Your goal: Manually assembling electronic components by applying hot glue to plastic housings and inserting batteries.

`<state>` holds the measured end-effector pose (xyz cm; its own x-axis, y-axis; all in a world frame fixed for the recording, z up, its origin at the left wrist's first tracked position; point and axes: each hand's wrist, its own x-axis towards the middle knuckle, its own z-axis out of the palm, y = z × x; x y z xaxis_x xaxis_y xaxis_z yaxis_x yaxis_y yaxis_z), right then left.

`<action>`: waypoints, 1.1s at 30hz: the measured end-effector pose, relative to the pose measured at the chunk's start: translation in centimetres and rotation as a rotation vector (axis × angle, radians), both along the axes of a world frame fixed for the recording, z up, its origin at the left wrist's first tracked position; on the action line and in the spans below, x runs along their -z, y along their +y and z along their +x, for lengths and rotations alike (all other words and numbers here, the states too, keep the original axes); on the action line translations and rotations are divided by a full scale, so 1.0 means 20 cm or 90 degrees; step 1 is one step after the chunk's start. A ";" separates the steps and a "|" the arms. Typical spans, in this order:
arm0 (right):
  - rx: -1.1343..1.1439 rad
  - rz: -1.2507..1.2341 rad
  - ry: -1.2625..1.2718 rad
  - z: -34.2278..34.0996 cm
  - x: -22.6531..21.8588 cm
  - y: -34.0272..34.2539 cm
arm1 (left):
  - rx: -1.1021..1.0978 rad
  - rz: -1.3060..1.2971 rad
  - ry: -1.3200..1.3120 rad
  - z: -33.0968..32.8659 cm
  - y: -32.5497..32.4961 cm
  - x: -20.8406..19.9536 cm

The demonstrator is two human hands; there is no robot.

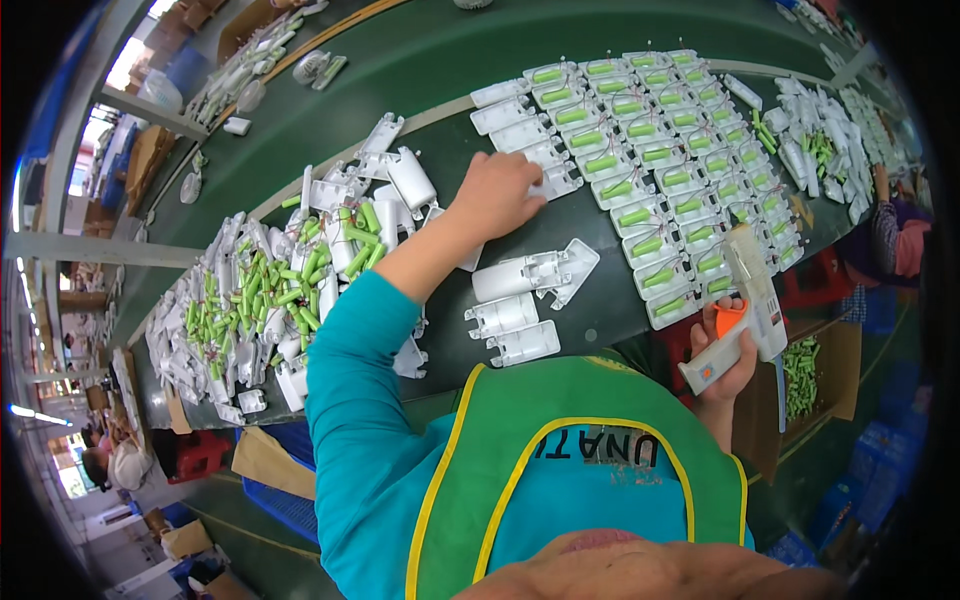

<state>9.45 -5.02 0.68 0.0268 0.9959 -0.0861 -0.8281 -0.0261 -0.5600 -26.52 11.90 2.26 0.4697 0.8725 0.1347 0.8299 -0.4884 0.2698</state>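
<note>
My left hand (500, 192) reaches across the table, its fingers bent and closed at the end of a white plastic casing half (562, 184) in the near-left row. In my right hand (738, 368) is a white gun-shaped tool (765, 318) with an orange trigger (730, 317), held upright at the table's near edge. Beside it lie rows of white casing halves, each with a green cylindrical battery (648, 246) and thin wires. Between my arms, a few loose white casings (525, 343) rest on the dark tabletop (590, 300).
A large heap of white casings and green batteries (262, 300) lies on the left. Another pile (820, 140) sits far right, near a co-worker's arm (882, 190). A carton (838, 375) with green batteries stands lower right. Beyond the table runs a green surface (420, 60).
</note>
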 end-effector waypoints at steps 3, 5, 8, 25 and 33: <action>-0.011 0.006 0.017 0.01 0.00 0.00 | 0.100 -0.222 0.035 -0.04 -0.16 -0.11; -0.025 0.011 0.028 0.01 0.00 0.00 | 0.102 -0.210 0.085 -0.05 -0.28 -0.11; -0.041 0.017 0.032 -0.01 0.01 0.00 | 0.095 -0.205 0.107 -0.02 -0.37 -0.06; 0.012 -0.015 0.013 -0.03 -0.01 -0.05 | 0.020 -0.082 -0.156 0.18 -0.22 0.07; 0.027 -0.043 0.012 -0.03 -0.02 -0.03 | 0.121 -0.133 -0.197 0.22 -0.22 0.07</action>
<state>8.86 -5.71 1.01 0.0661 0.9858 -0.1541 -0.8392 -0.0286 -0.5430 -22.09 7.43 0.89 0.5898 0.7981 0.1234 0.5953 -0.5329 0.6014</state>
